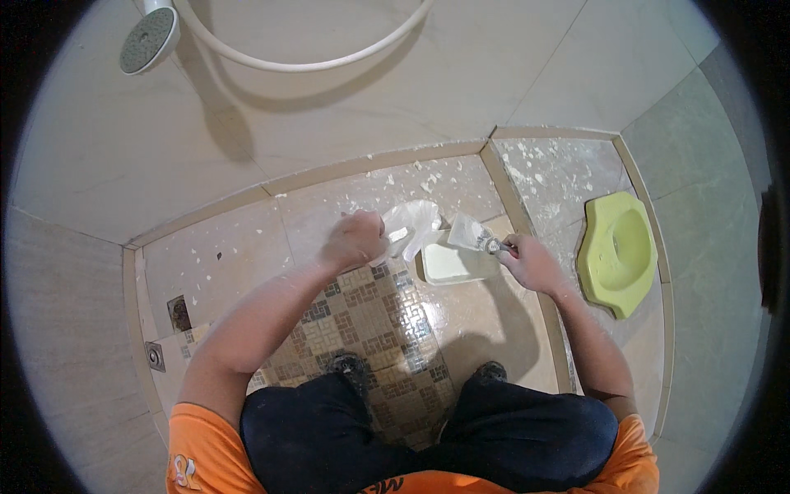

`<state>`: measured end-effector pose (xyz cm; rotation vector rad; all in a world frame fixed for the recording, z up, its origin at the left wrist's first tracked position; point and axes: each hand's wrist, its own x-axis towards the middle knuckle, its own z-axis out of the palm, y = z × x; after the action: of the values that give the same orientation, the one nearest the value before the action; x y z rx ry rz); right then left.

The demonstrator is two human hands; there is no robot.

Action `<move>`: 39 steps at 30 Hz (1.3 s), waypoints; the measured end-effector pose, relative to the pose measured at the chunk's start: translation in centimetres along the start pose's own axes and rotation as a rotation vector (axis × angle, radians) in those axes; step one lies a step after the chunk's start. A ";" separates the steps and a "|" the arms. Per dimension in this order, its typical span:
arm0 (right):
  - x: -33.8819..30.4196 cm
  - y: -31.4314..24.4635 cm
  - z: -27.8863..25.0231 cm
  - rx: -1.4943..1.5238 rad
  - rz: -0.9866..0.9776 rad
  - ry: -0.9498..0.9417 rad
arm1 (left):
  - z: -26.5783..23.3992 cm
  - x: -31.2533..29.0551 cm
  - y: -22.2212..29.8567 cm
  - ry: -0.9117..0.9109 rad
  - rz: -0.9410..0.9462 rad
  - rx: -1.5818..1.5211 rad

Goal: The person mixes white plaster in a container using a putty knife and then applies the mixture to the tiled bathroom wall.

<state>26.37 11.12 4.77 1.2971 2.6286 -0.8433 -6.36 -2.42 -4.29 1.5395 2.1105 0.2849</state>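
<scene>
My right hand (533, 262) grips the handle of a putty knife (471, 234) whose wide blade is smeared with white. The blade hangs over the far right part of a shallow rectangular tub (484, 277) of smooth white paste (444, 262). My left hand (355, 240) is closed and slightly blurred, left of the tub. Against its fingers lies a crumpled white plastic bag (422, 216), with a small white piece (397, 235) close to the fingertips. What the left fingers hold is hidden.
A yellow-green squat toilet pan (619, 253) sits on the right, beyond a raised tile edge (517, 198). White crumbs (539, 160) litter the floor. A floor drain (155, 356) and a square hole (178, 313) are at the left. A shower head (148, 41) and hose (309, 66) hang above.
</scene>
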 end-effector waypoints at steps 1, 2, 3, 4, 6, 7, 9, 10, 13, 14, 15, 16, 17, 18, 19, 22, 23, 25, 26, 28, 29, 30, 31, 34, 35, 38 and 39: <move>0.2 -0.2 -0.2 0.021 -0.004 0.013 | 0.1 0.3 -0.5 0.050 -0.020 -0.099; 0.4 -0.4 -0.3 0.041 -0.009 0.027 | 0.1 0.6 -1.0 0.101 -0.040 -0.199; 0.6 -0.7 -0.4 0.062 -0.014 0.040 | 0.2 0.8 -1.5 0.152 -0.059 -0.298; 0.6 -1.2 -0.4 0.140 -0.034 0.066 | 0.1 1.1 -1.9 0.164 -0.039 -0.364; 0.8 -2.7 0.0 0.298 -0.077 0.117 | 0.0 1.4 -2.5 0.190 0.000 -0.497; 0.8 -3.2 0.4 0.291 -0.128 0.127 | 0.1 1.5 -2.4 0.174 -0.007 -0.603; 0.8 -4.1 1.3 0.278 -0.231 0.147 | 0.4 1.8 -2.0 0.139 -0.023 -0.814; 1.0 -5.1 1.7 0.262 -0.248 0.100 | 0.4 1.8 -2.2 0.127 -0.050 -0.855; 1.5 -7.4 2.8 0.169 -0.296 -0.016 | 0.1 1.7 -1.8 0.098 -0.133 -0.947; 1.6 -7.6 3.1 0.108 -0.308 -0.040 | -0.2 1.6 -1.3 0.093 -0.163 -0.958; 1.8 -7.8 3.5 0.049 -0.321 -0.064 | -0.5 1.5 -0.8 0.088 -0.194 -0.968; 2.0 -8.0 3.8 0.040 -0.285 -0.067 | -1.0 1.3 -0.7 0.052 -0.173 -0.973; 2.3 -8.0 4.3 0.032 -0.248 -0.069 | -1.3 1.1 -0.5 0.016 -0.152 -0.977; 2.7 -8.1 4.7 0.024 -0.211 -0.072 | -1.6 1.0 -0.3 -0.021 -0.131 -0.982; 3.1 -8.2 5.1 0.002 -0.198 -0.040 | -1.6 0.9 -0.2 -0.014 -0.116 -0.932; 4.0 -8.2 5.6 -0.034 -0.174 0.040 | -1.1 0.6 -0.2 -0.013 -0.042 -0.817; 4.0 -8.1 5.7 -0.027 -0.178 0.056 | -0.9 0.4 -0.4 -0.024 0.002 -0.801; 4.0 -8.6 5.4 0.019 -0.160 0.027 | -0.9 0.3 -1.3 -0.021 0.084 -0.679; 3.8 -9.2 4.4 0.053 -0.133 -0.015 | -1.0 0.2 -1.8 -0.010 0.128 -0.575; 3.6 -9.3 4.0 0.076 -0.115 -0.016 | -0.9 0.2 -3.1 0.007 0.139 -0.414; 3.5 -9.0 4.4 0.063 -0.124 0.024 | -0.5 0.3 -3.9 0.013 0.106 -0.360; 3.5 -8.8 4.9 0.051 -0.134 0.063 | -0.1 0.3 -4.7 0.019 0.071 -0.305; 3.4 -8.0 5.4 0.018 -0.153 0.094 | -0.4 0.4 -3.3 -0.096 -0.041 -0.439; 3.5 -6.5 7.3 -0.084 -0.199 0.146 | -2.0 0.2 0.3 -0.328 -0.278 -0.740; 3.8 -6.7 8.1 -0.123 -0.202 0.138 | -1.6 0.3 0.0 -0.322 -0.287 -0.786; 4.4 -8.0 8.9 -0.188 -0.164 0.066 | -1.4 0.3 -0.1 -0.292 -0.309 -0.806; 4.5 -8.4 8.9 -0.200 -0.144 0.034 | -1.4 0.2 0.1 -0.280 -0.316 -0.792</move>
<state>15.71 5.63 -0.49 1.0937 2.7745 -0.5596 -7.02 -2.06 -3.13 0.7260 1.6732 0.6499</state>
